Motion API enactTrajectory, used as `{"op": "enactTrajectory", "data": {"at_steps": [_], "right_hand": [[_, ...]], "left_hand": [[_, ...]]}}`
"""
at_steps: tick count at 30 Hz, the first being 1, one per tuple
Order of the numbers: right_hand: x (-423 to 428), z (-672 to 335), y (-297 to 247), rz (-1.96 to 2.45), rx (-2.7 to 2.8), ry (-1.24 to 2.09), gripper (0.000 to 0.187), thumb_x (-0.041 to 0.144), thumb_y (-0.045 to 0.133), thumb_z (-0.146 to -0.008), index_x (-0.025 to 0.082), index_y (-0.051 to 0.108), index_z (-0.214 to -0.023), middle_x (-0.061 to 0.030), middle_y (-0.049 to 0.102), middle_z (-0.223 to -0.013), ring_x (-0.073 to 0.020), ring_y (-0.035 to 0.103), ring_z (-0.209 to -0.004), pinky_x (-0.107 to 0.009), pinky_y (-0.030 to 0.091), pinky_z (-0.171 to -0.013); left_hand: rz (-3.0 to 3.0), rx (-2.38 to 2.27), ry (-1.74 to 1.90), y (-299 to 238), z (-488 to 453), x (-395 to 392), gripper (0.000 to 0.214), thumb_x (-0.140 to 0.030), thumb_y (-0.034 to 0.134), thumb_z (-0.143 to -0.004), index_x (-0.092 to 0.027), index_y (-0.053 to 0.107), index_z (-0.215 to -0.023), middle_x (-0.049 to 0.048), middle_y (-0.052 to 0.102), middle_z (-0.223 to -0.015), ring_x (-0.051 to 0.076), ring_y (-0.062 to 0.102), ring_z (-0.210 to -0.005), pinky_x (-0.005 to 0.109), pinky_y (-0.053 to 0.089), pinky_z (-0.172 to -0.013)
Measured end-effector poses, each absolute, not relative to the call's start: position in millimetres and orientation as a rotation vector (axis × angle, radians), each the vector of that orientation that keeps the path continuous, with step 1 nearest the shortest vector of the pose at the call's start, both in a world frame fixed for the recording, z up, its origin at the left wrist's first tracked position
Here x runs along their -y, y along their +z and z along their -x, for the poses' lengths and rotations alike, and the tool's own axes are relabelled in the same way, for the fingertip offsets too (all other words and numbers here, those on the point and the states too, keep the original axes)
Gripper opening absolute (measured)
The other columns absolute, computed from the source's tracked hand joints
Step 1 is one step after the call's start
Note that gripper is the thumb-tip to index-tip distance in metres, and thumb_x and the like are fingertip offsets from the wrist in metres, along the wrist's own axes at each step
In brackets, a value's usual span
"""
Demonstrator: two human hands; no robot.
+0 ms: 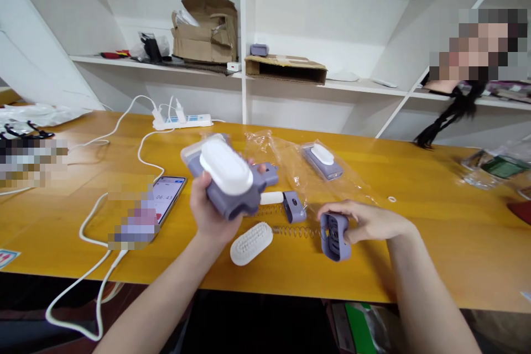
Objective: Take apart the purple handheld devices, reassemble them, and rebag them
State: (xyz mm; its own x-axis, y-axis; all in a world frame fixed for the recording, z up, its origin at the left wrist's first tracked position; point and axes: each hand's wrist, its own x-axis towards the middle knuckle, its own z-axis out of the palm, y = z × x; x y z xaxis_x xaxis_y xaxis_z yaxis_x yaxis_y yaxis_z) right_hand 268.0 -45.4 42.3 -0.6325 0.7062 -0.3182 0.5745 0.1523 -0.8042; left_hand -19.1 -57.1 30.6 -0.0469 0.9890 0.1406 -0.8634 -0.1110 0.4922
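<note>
L hand point(209, 213) grips purple plastic device w/ smooth white oval cap point(226, 177); R hand point(365, 221) pinches slotted purple cover point(335, 237); clear bag point(307, 168) holds prob. identical unit point(322, 160).

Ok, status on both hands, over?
Left hand gripping purple body, lifted. Right hand holding vented cover on table. Spring and brush head lying between them.

middle: brush head point(251, 243), spring point(296, 230), purple part point(294, 207) crowd it
right tabletop point(440, 188): bare
left: cable point(93, 215), phone point(168, 194) in the way
</note>
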Motion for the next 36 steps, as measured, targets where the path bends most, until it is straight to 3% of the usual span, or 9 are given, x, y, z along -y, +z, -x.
{"op": "enactTrajectory", "data": {"at_steps": [6,8,12,19,23,29,36], "right_hand": [[48,-275,25,1.240,2.250,1.409,0.049,0.003,0.054,-0.052,0.020,0.070,-0.095,-0.0029,0.063,-0.098,-0.0176,0.058,-0.082,-0.025,0.047,-0.068],[42,-281,20,1.258,2.167,1.422,0.048,0.005,0.052,-0.052,0.020,0.069,-0.094,-0.0027,0.062,-0.097,-0.0170,0.057,-0.081,-0.024,0.046,-0.066],[31,-298,14,1.432,2.128,1.417,0.054,0.010,0.054,-0.053,0.017,0.065,-0.106,-0.0027,0.064,-0.093,-0.0165,0.057,-0.076,-0.024,0.046,-0.065],[33,-311,19,1.645,2.300,1.136,0.071,0.018,0.051,-0.060,0.019,0.056,-0.131,-0.0053,0.064,-0.119,-0.0261,0.060,-0.101,-0.036,0.049,-0.086],[34,-312,22,1.771,2.299,0.981,0.066,0.021,0.051,-0.063,0.017,0.058,-0.128,-0.0073,0.067,-0.115,-0.0291,0.062,-0.101,-0.040,0.050,-0.088],[38,-306,22,1.802,2.336,0.685,0.062,0.015,0.046,-0.063,0.018,0.063,-0.122,-0.0087,0.067,-0.120,-0.0278,0.063,-0.106,-0.040,0.051,-0.090],[44,-286,29,1.948,2.335,0.202,0.047,0.022,0.042,-0.082,0.016,0.059,-0.126,-0.0148,0.064,-0.124,-0.0311,0.063,-0.111,-0.046,0.049,-0.094]], "left_hand": [[-0.370,-0.511,1.164,-16,22,132,0.051,-0.053,0.068,-0.059,-0.023,0.070,-0.100,0.0169,0.071,-0.097,0.039,0.068,-0.088,0.051,0.055,-0.070],[-0.399,-0.520,1.172,-28,21,135,0.050,-0.049,0.071,-0.058,-0.021,0.071,-0.100,0.0156,0.072,-0.097,0.038,0.068,-0.091,0.048,0.054,-0.075],[-0.480,-0.538,1.199,-37,19,119,0.051,-0.043,0.070,-0.065,-0.016,0.067,-0.109,0.0142,0.071,-0.101,0.033,0.066,-0.096,0.041,0.053,-0.081],[-0.411,-0.598,1.225,-26,22,104,0.058,-0.042,0.068,-0.068,-0.014,0.061,-0.119,0.0149,0.072,-0.104,0.032,0.068,-0.094,0.043,0.053,-0.085],[-0.423,-0.619,1.264,-7,21,88,0.058,-0.041,0.068,-0.065,-0.015,0.060,-0.116,0.0118,0.072,-0.098,0.032,0.068,-0.089,0.045,0.054,-0.082],[-0.492,-0.683,1.138,11,4,35,0.053,-0.032,0.068,-0.067,-0.012,0.059,-0.115,0.0096,0.072,-0.089,0.027,0.068,-0.086,0.038,0.055,-0.079],[-0.476,-0.679,1.063,0,-12,14,0.048,-0.027,0.064,-0.069,-0.011,0.061,-0.114,0.0114,0.072,-0.093,0.029,0.068,-0.090,0.040,0.055,-0.081]]}}
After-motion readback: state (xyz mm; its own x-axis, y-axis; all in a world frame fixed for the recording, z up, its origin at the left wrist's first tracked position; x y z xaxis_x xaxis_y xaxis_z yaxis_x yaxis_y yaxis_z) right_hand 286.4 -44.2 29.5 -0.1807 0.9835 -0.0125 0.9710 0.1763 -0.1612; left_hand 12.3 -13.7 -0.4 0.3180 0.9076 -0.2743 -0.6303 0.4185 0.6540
